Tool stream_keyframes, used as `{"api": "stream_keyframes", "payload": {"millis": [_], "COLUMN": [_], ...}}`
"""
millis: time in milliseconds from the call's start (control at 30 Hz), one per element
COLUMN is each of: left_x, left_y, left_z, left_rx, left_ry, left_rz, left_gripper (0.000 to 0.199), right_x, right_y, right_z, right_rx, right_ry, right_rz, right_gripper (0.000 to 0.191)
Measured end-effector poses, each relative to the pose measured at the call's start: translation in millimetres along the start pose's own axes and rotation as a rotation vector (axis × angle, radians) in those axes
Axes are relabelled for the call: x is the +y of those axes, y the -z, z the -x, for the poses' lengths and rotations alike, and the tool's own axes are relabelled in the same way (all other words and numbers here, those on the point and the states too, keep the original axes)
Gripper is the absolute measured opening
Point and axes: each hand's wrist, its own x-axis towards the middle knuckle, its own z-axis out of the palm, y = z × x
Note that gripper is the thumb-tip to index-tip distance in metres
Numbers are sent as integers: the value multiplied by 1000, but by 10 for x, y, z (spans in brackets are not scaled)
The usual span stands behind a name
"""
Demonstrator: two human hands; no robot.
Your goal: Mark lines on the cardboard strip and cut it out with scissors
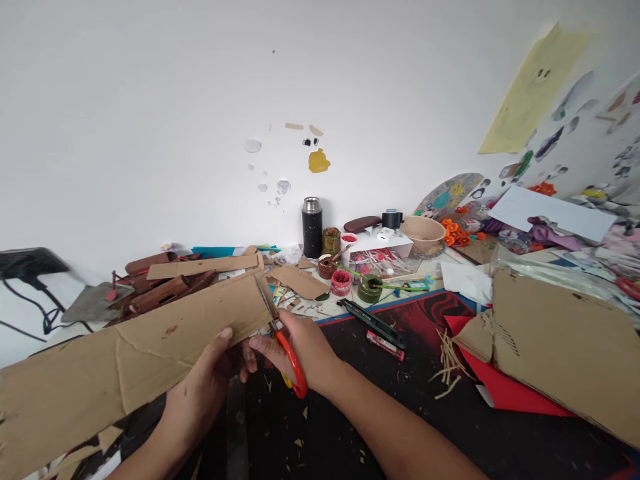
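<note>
A long strip of brown cardboard runs from the left edge to the middle of the view. My left hand grips its lower edge, thumb on top and fingers underneath. My right hand is closed round a pair of scissors with red and yellow handles. The metal blades lie against the right end of the cardboard, where a narrow flap stands along the edge. Part of the blades and some fingers are hidden by the cardboard and my hands.
A black cutter knife and a pink packet lie on the dark mat. Behind stand paint pots and a black flask. At right, a large cardboard piece rests on red paper. Brown pieces lie at left.
</note>
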Motion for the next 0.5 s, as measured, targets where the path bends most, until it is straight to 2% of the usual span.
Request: {"api": "stream_keyframes", "payload": {"millis": [267,500], "left_x": [18,91], "left_y": [-13,66], "left_z": [-10,-112], "left_rx": [-3,2], "left_ry": [-20,-66], "left_rz": [31,-52], "left_gripper": [42,48], "right_x": [-22,31], "right_y": [15,-40], "right_z": [6,-4], "right_rx": [-31,-156], "right_ry": [-25,-92], "right_rz": [-37,-224], "right_gripper": [49,52]}}
